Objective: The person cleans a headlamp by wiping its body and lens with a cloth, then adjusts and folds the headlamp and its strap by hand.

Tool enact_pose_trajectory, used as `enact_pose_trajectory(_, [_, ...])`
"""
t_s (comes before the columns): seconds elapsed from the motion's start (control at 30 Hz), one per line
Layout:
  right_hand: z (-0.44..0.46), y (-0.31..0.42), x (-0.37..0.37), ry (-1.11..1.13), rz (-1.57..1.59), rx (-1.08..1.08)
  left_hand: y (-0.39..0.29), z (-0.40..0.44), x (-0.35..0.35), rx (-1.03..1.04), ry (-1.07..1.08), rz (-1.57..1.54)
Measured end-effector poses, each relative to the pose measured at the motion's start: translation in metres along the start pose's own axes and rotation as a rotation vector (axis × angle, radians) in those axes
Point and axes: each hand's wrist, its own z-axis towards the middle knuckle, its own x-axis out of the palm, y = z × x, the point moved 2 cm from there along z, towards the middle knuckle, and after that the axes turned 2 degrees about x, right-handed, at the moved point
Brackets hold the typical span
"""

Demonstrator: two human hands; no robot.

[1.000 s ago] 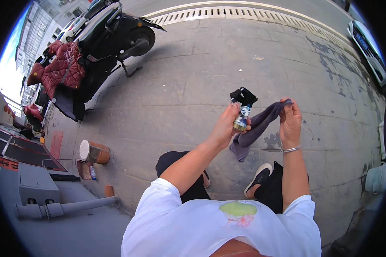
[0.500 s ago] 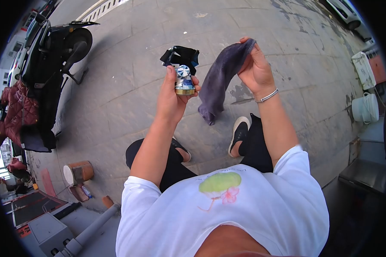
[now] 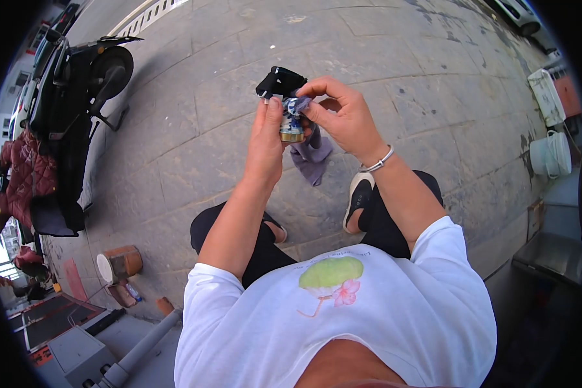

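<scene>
My left hand [image 3: 264,142] is closed around a small blue-and-white patterned object [image 3: 291,129] with a gold-coloured base; I cannot make out its exact kind. Just beyond it is a black piece [image 3: 281,81], like a strap or fabric, apparently in the same grip. A grey-purple cloth [image 3: 312,160] hangs down below the hands. Its upper end is pinched by the fingers of my right hand [image 3: 350,119], against the top of the patterned object. Part of the object is hidden by the cloth and fingers.
Grey paving [image 3: 194,110] surrounds my feet. A parked scooter [image 3: 52,123] stands at the left. An orange-brown bucket [image 3: 124,262] lies at the lower left; a pale bucket [image 3: 551,155] and a metal surface [image 3: 553,257] are at the right.
My right hand has moved left and brought the cloth onto the patterned object. The cloth was held apart before. The left hand has shifted slightly right, still gripping the object.
</scene>
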Motion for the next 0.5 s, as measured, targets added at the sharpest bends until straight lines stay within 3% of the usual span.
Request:
enact_pose_trajectory(0.1, [-0.002,0.006,0.001,-0.075,-0.432,-0.421,0.008,0.007,0.002,0.104,-0.018,0.043])
enact_pose_trajectory(0.2, [-0.001,0.005,0.003,-0.086,-0.488,-0.464,0.008,0.005,0.001,0.062,0.007,0.224])
enact_pose_trajectory(0.3, [0.003,-0.007,-0.003,-0.142,-0.034,-0.129,0.002,0.002,0.009,-0.097,0.089,0.014])
enact_pose_trajectory(0.43, [0.010,-0.015,-0.031,-0.308,0.183,0.011,-0.005,0.000,0.008,-0.186,0.250,-0.189])
enact_pose_trajectory(0.5, [0.013,-0.007,-0.039,-0.326,0.306,-0.060,-0.005,0.002,0.005,-0.246,0.253,-0.262])
